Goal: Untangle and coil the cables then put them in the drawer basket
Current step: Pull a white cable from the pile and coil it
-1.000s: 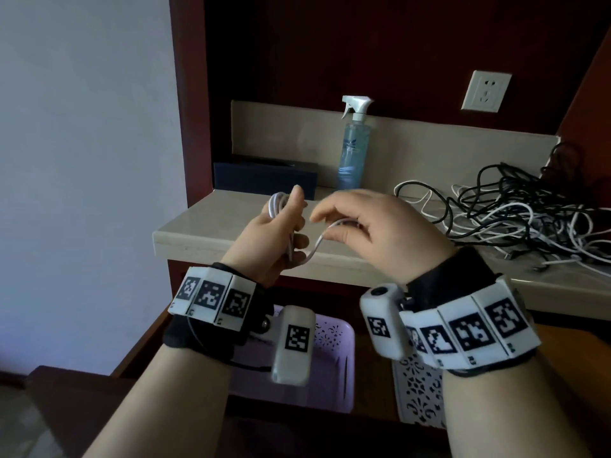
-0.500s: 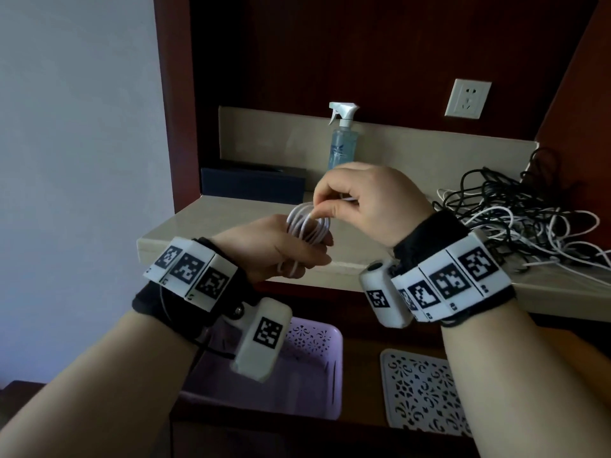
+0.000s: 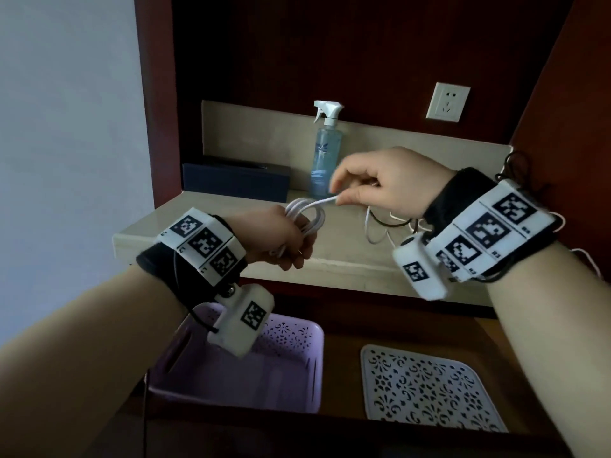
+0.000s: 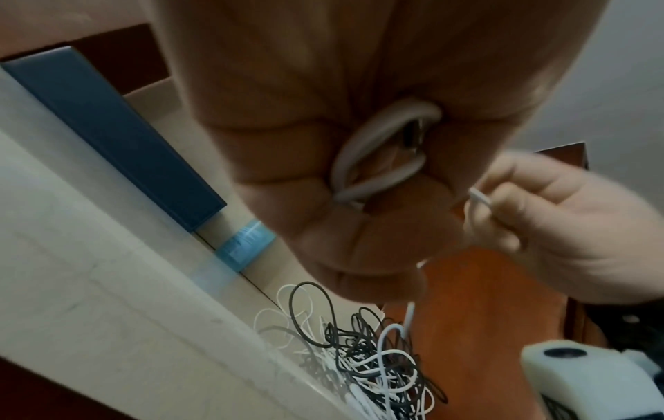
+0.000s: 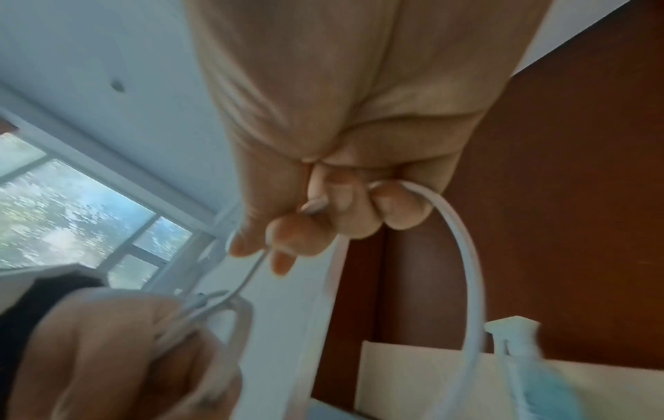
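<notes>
Two hands are working one white cable (image 3: 305, 215) above the front edge of a pale stone counter (image 3: 334, 261). The left hand (image 3: 281, 241) is gripping the coiled loops of that cable, fingers curled round the bundle, and the left wrist view is showing the loops tucked inside the closed palm. The right hand (image 3: 380, 185) is pinching the free end of the same cable between thumb and fingertips and is holding it taut just to the right of the coil; the right wrist view is showing another stretch of white cable arching down from its curled fingers (image 5: 398, 210). A tangled pile of black and white cables (image 4: 363, 361) is lying on the counter to the right, mostly hidden behind the right wrist in the head view, with a few strands showing near the right forearm. A spray bottle (image 3: 325, 157) with blue liquid is standing upright at the back of the counter, and a dark blue box (image 3: 236, 178) is sitting to its left against the wall panel. A white wall socket (image 3: 448, 102) is showing on the dark wood panel above. Below the counter, a lilac drawer basket (image 3: 287, 368) with a pierced wall is sitting under the left wrist, and a white perforated tray (image 3: 426, 391) is lying beside it on the right, apart from it.
</notes>
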{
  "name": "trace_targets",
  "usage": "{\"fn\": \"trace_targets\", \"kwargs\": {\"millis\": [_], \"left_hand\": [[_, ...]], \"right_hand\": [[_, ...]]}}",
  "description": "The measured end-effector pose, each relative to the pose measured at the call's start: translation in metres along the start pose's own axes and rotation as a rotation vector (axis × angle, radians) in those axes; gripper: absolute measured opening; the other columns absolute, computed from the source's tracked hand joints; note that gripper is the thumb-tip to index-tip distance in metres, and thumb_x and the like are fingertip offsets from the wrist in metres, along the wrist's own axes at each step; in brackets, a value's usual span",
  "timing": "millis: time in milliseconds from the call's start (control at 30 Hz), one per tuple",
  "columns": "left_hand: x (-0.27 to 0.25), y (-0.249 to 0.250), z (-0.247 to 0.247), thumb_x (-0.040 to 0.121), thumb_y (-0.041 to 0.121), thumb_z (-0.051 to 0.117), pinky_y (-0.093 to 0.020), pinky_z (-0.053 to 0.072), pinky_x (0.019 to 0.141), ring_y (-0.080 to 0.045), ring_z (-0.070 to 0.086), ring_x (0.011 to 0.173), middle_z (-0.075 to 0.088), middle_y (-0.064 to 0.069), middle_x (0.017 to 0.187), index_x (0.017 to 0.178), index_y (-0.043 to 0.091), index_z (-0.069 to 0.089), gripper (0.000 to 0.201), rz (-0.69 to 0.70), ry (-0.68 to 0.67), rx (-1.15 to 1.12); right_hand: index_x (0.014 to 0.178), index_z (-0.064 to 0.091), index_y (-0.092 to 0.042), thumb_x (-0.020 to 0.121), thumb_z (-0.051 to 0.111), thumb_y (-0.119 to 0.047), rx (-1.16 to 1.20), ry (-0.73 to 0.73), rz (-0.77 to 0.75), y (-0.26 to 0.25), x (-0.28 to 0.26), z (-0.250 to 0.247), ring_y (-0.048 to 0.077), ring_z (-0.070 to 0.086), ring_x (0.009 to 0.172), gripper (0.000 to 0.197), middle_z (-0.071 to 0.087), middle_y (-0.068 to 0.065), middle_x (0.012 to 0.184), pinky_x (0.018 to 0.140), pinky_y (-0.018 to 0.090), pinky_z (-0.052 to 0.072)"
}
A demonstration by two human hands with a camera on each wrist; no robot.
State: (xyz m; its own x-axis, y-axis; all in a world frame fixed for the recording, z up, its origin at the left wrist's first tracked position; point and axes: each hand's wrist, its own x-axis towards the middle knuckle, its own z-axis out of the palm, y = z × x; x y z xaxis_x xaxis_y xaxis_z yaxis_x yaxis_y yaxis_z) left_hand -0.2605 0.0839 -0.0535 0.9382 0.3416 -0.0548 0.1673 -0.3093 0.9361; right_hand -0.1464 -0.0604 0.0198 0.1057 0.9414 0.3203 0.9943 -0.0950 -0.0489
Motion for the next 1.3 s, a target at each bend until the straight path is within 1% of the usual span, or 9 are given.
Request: {"fn": "trace_targets", "kwargs": {"millis": [167,367,467,567,733,900,1100,1200,1300], "left_hand": [[0.008,0.002,-0.004,0.078,-0.022,0.031,-0.021,0.049,0.046,-0.018,0.064,0.058,0.061,-0.012,0.071,0.077,0.001,0.057,0.034,-0.009,-0.055,-0.007],[0.018,0.002,0.008,0.083,-0.016,0.041,-0.021,0.048,0.046,-0.018,0.063,0.059,0.061,-0.011,0.072,0.078,0.002,0.06,0.026,-0.032,-0.207,0.068],[0.017,0.003,0.012,0.075,-0.01,0.046,-0.022,0.048,0.046,-0.021,0.063,0.06,0.061,-0.013,0.073,0.078,0.001,0.059,0.018,-0.033,-0.275,0.05],[0.015,0.005,0.014,0.065,-0.006,0.043,-0.021,0.047,0.044,-0.023,0.063,0.057,0.062,-0.015,0.071,0.08,-0.002,0.059,0.022,-0.037,-0.295,0.022],[0.02,0.007,0.011,0.075,-0.017,0.028,-0.02,0.043,0.039,-0.02,0.058,0.048,0.061,-0.014,0.064,0.082,-0.005,0.06,0.035,-0.044,-0.259,-0.008],[0.02,0.01,0.012,0.08,-0.014,0.031,-0.019,0.04,0.039,-0.017,0.054,0.048,0.058,-0.013,0.068,0.083,-0.004,0.06,0.031,-0.048,-0.3,0.03],[0.019,0.009,0.012,0.085,0.008,0.057,-0.015,0.035,0.039,-0.009,0.048,0.047,0.052,-0.003,0.061,0.079,0.003,0.057,0.008,-0.068,-0.392,0.027],[0.023,0.006,0.014,0.087,0.001,0.058,-0.014,0.029,0.037,-0.008,0.039,0.041,0.044,0.0,0.048,0.065,0.007,0.047,0.026,-0.057,-0.358,0.09],[0.026,0.005,0.012,0.087,-0.001,0.059,-0.013,0.024,0.036,-0.007,0.033,0.038,0.036,0.003,0.046,0.057,0.011,0.038,0.038,-0.046,-0.293,0.067]], "right_hand": [[0.075,0.058,-0.041,0.089,0.058,-0.026,0.065,0.004,0.086,0.023,-0.017,-0.001,0.005,0.054,0.067,0.021,0.062,-0.013,0.073,0.066,0.02,0.041],[0.077,0.06,-0.03,0.091,0.056,-0.016,0.117,0.142,0.002,0.025,-0.018,0.001,0.0,0.052,0.07,0.02,0.057,-0.013,0.074,0.066,0.008,0.036],[0.09,0.064,-0.015,0.093,0.052,-0.017,0.004,0.17,0.06,0.034,-0.016,0.002,0.004,0.048,0.072,0.012,0.051,-0.014,0.076,0.069,0.02,0.035],[0.1,0.062,-0.015,0.096,0.044,-0.02,-0.092,0.101,0.117,0.037,-0.016,0.007,0.012,0.049,0.085,0.019,0.052,-0.008,0.085,0.079,0.029,0.039],[0.115,0.06,-0.026,0.096,0.044,-0.029,-0.038,0.055,0.058,0.026,-0.016,0.016,-0.001,0.05,0.078,0.025,0.05,-0.02,0.086,0.071,0.012,0.036],[0.106,0.066,-0.027,0.094,0.048,-0.03,-0.021,-0.03,0.059,0.025,-0.01,0.019,-0.002,0.052,0.075,0.022,0.053,-0.021,0.078,0.074,0.023,0.04],[0.09,0.067,-0.023,0.091,0.054,-0.025,0.038,0.053,0.029,0.027,0.0,0.028,-0.002,0.052,0.072,0.013,0.053,-0.019,0.074,0.075,0.026,0.041],[0.09,0.067,-0.022,0.091,0.054,-0.023,0.043,0.133,-0.037,0.026,0.004,0.029,0.0,0.051,0.074,0.013,0.051,-0.021,0.075,0.077,0.028,0.043],[0.108,0.066,-0.023,0.095,0.047,-0.028,-0.158,0.119,-0.14,0.024,0.006,0.027,0.009,0.05,0.087,0.023,0.055,-0.016,0.09,0.079,0.033,0.042]]}}
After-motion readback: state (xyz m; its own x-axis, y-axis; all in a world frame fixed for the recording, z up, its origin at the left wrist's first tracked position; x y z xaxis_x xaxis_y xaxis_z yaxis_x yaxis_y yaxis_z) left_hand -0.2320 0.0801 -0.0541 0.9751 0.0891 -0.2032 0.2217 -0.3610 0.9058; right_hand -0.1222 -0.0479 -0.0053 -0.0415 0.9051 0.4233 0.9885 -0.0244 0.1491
